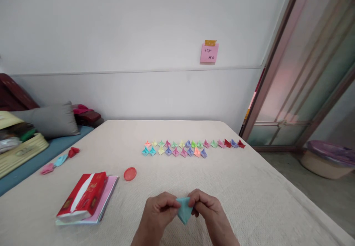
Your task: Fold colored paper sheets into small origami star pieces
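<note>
A small folded piece of light blue paper point(184, 209) is pinched between both hands just above the cream tablecloth point(249, 186). My left hand point(159, 211) grips its left side with thumb and fingers closed. My right hand point(206, 207) grips its right side the same way. The paper's point hangs down between the hands. Farther back on the table lie two rows of several small folded paper pieces point(191, 148) in many colours.
A red tissue pack point(83, 196) lies on a stack of coloured paper at the left. A round red lid point(130, 174) sits beside it. Loose pink, blue and red pieces point(59, 160) lie near the left edge. A pink note point(209, 52) hangs on the wall.
</note>
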Demonstrator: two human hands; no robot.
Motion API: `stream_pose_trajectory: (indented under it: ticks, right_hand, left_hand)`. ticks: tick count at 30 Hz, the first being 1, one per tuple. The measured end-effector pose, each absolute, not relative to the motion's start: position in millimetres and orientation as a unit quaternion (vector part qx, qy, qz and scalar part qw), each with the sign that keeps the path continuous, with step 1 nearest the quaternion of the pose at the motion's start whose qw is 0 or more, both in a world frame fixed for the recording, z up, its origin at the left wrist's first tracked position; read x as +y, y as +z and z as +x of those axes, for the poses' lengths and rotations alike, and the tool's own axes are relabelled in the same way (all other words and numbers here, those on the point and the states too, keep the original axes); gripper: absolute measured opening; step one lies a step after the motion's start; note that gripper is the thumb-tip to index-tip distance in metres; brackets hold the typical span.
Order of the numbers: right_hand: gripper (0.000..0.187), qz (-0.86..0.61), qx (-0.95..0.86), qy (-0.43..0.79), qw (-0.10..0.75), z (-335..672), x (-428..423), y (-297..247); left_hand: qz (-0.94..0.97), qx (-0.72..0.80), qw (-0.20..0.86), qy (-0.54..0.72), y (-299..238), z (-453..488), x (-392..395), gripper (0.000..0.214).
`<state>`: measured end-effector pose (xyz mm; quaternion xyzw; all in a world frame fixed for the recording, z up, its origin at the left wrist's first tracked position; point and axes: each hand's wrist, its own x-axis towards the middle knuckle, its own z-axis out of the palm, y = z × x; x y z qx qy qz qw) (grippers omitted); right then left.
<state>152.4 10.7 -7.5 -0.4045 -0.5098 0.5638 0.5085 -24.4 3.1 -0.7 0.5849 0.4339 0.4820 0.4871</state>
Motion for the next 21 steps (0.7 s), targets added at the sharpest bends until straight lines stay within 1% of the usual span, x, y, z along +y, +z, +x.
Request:
stream_pose_trajectory:
  ticks: [2,4,5,8,9,10,12,13,14,17,21]
  right_hand:
    - [0.016,-0.401,-0.518,0.560,0.508,152,11,-8]
    - [0.011,-0.388,-0.501,0.573,0.520,150,11,-9]
    - [0.012,-0.376,-0.487,0.584,0.530,149,11,-10]
    - [0.030,-0.367,-0.464,0.601,0.538,146,11,-11]
    - [0.031,-0.377,-0.470,0.599,0.527,146,11,-11]
    - [0.028,-0.393,-0.482,0.592,0.513,147,10,-11]
    - [0.013,-0.423,-0.513,0.567,0.485,149,10,-8]
    - [0.006,-0.435,-0.530,0.549,0.478,149,9,-6]
    - [0.003,-0.445,-0.547,0.527,0.474,150,9,-4]
    - [0.008,-0.469,-0.586,0.460,0.474,152,8,0]
    - [0.008,-0.465,-0.630,0.401,0.475,151,7,0]
  left_hand:
    - [0.607,0.435,0.453,0.487,0,-24,2,0.015]
    - [0.630,0.433,0.418,0.490,0,-23,0,0.021]
    - [0.643,0.431,0.399,0.491,0,-23,-1,0.024]
    - [0.697,0.394,0.324,0.504,-3,-23,-2,0.027]
    - [0.717,0.375,0.300,0.506,-4,-23,-2,0.027]
    - [0.734,0.359,0.277,0.505,-5,-23,-2,0.026]
    - [0.756,0.343,0.248,0.500,-8,-22,-2,0.024]
    - [0.758,0.349,0.240,0.496,-9,-22,-2,0.023]
    - [0.755,0.364,0.234,0.493,-11,-21,-3,0.021]
    - [0.717,0.429,0.245,0.492,-14,-19,-5,0.015]
    - [0.641,0.480,0.287,0.525,-16,-12,-8,0.028]
